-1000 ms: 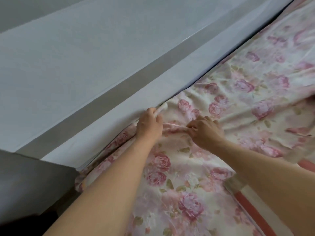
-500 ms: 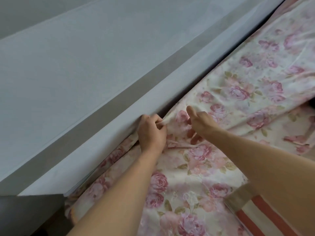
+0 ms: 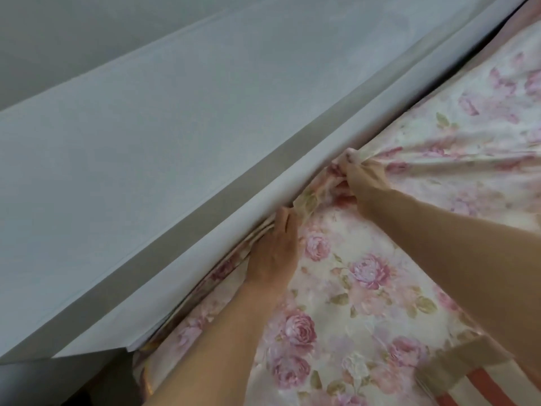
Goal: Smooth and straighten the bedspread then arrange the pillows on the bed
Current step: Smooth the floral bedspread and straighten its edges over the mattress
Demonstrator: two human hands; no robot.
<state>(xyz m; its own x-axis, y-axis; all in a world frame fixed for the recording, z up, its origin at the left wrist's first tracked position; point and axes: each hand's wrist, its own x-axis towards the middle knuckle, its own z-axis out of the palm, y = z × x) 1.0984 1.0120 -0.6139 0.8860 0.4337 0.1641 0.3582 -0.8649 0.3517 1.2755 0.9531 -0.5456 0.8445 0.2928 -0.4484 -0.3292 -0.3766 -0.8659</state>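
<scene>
Hem axis: bedspread [image 3: 366, 291] runs 7 to 1 o'clock along headboard [image 3: 175, 136].
Left hand [image 3: 272, 253]: fingers straight, pressing hem.
Right hand [image 3: 366, 177]: gripping bunched bedspread, 1 o'clock of left.

bedspread [image 3: 366, 288]: cream w/ pink roses & green leaves, spread flat in front, far edge bunched & creased against the grey panel [image 3: 175, 142], taut folds fanning right.

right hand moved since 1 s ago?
Yes. The right hand has slid farther along the headboard edge, away from the left hand, gripping bunched bedspread.
</scene>
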